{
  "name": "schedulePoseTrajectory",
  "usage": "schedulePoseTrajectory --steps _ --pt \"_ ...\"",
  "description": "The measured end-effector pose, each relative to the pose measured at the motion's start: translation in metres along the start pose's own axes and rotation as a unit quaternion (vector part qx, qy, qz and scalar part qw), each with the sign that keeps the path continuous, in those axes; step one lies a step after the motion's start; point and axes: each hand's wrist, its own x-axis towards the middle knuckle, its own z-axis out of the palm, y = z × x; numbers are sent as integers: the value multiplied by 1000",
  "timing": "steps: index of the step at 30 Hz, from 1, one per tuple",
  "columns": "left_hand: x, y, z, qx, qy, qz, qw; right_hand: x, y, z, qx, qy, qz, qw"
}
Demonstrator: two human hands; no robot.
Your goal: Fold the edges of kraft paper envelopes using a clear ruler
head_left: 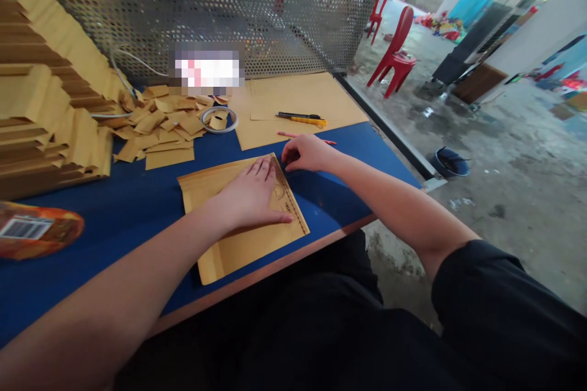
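Note:
A brown paper envelope [257, 250] with printing near its right edge lies on the blue table [339, 195]. My left hand [254, 195] rests flat on it, fingers stretched toward its far edge and thumb out to the right. At the envelope's far right corner is my right hand [305, 154], its fingers curled and bent down; whether they hold anything is hidden. Just beyond the right hand lies a red pencil [287, 134], partly covered by it. Farther back, a black pen-like tool [300, 115] and a yellow cutter [312, 122] lie on brown paper [275, 95].
Folded brown paper stacks [55, 104] rise at the left. Small paper pieces [160, 125] and a tape roll [220, 120] lie beside them. An orange package [39, 229] sits at the left edge. Perforated metal mesh [275, 24] stands behind. Red chairs [398, 49] and a bucket [450, 162] are on the floor.

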Motion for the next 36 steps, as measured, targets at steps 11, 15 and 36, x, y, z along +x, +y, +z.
schedulePoseTrajectory --steps 11,15,36 --pt "-1 -2 2 -20 32 11 999 43 -4 -11 -98 52 60 992" --pt "-1 -2 3 -5 25 7 1000 55 -6 -13 -118 69 66 988" --pt "0 -2 -1 0 18 5 1000 -15 10 37 -118 120 -134 977"
